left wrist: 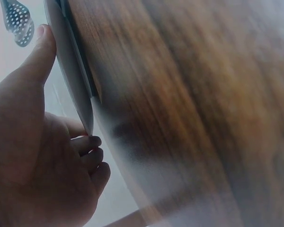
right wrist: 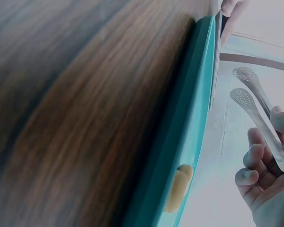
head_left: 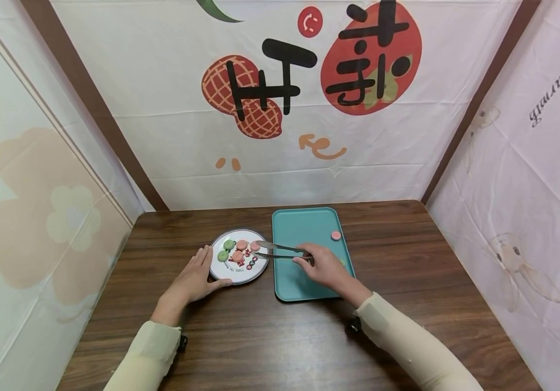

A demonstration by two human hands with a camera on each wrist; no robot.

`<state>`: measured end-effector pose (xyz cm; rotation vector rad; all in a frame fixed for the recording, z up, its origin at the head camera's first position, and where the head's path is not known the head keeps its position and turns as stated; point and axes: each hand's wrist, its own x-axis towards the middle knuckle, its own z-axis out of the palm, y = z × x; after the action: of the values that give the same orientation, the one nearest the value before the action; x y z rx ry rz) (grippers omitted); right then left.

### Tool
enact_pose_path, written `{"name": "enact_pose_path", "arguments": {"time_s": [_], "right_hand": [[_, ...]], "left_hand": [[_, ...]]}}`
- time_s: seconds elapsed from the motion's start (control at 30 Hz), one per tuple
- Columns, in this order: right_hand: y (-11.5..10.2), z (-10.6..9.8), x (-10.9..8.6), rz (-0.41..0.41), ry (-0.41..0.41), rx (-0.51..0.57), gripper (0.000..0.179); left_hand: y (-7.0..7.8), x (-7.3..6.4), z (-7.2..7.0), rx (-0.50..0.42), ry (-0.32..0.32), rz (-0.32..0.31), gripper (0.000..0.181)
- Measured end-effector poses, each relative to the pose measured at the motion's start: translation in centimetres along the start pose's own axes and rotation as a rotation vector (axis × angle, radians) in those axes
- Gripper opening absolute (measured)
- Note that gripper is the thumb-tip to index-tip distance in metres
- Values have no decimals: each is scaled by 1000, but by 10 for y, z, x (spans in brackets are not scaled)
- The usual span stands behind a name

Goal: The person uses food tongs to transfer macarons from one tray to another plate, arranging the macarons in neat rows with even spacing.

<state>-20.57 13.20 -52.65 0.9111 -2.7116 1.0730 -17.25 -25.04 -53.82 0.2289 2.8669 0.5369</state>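
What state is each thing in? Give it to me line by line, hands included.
Tongs: open, nothing between the tips.
Right hand: curled around the tongs.
Plate: flat on the table, bearing five round pieces.
Left hand: spread against the plate's rim.
Tray: flat on the table.
Pink piece: lying on the tray, near its right edge.
Yellowish piece: on the tray, partly hidden in the head view.
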Motion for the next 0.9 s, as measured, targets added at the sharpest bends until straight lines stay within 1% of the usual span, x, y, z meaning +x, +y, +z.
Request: {"name": "enact_pose_path", "arguments": {"time_s": [0.17,0.43,0.53,0.7,0.9], "right_hand": [[3,-5,-5,21,7,4,38],[11,-11,-12,3,31,28,39],[13,-13,-16,3,39,22,40],[18,-18,-23,26,43,3,39],[21,-24,-31,35,72,-10,36]], "left_hand": [[-1,1,1,0,2,6,126],[0,1,0,5,-4,4,126],[0,2,0,3,-6,0,127],[-1,2,0,2,-7,-8,128],[0,1,0,-5,-9,-11,127]]}}
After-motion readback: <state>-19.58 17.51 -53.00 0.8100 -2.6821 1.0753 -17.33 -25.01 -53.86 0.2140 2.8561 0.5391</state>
